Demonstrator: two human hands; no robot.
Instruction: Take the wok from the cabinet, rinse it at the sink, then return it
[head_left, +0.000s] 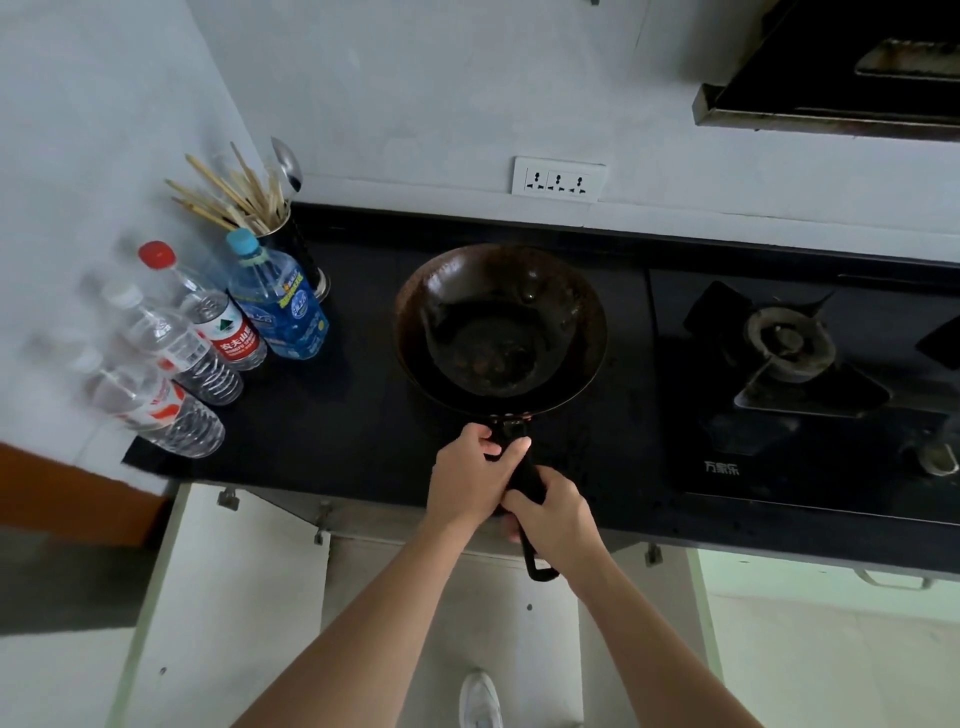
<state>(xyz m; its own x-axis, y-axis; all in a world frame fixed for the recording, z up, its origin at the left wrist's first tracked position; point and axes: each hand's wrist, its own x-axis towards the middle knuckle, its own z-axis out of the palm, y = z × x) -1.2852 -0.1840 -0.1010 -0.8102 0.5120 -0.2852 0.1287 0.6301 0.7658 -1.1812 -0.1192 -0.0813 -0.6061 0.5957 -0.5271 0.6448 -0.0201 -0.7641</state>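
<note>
Gripping: both hands closed around one black handle, centre of the frame.
Left hand (470, 470): wrapped around the handle's upper part, just below the wok's rim, thumb lying along the top.
Right hand (553, 512): clasped lower on the same handle, touching the left hand; the looped handle end sticks out beneath it.
Wok (501, 322): dark, stained, held above the black countertop (332, 426) at frame centre; whether it rests on the surface or hangs just over it I cannot tell. A smaller dark pan (485, 348) sits nested inside it.
Gas burner (789, 340): to the right of the wok, set in a black hob.
Bottles: four plastic bottles at the left, among them a red-capped one (208, 306) and a blue one (278, 304).
Chopstick holder (291, 249): behind the blue bottle, with chopsticks and a spoon.
Wall socket (558, 179): above the wok.
Cabinet door (223, 597): white, swung open at lower left.
Range hood (841, 67): upper right corner.
</note>
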